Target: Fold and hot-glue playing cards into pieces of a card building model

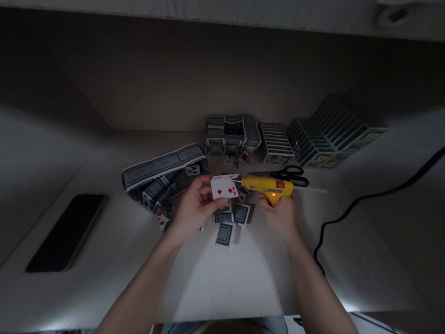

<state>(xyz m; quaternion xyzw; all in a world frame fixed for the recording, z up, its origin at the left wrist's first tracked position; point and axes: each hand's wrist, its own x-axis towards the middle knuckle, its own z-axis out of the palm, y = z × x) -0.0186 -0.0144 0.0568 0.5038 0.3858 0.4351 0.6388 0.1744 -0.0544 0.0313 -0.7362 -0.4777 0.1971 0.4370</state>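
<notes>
My left hand [198, 204] pinches a folded playing card [224, 187] with red diamonds on its white face. A yellow glue gun [269, 186] with a lit orange light is gripped in my right hand [281, 212]. Its nozzle points left and meets the card's upper right edge. Below the card, several patterned-back cards [225, 234] lie loose on the table. To the left stands a long structure made of cards [164, 164], with more cards inside and beside it.
A black phone [66, 232] lies at the left. At the back are a card structure [231, 134] and slatted card stacks [325, 136]. Black-handled scissors [290, 174] rest behind the glue gun. A black cable [369, 196] curves down the right side.
</notes>
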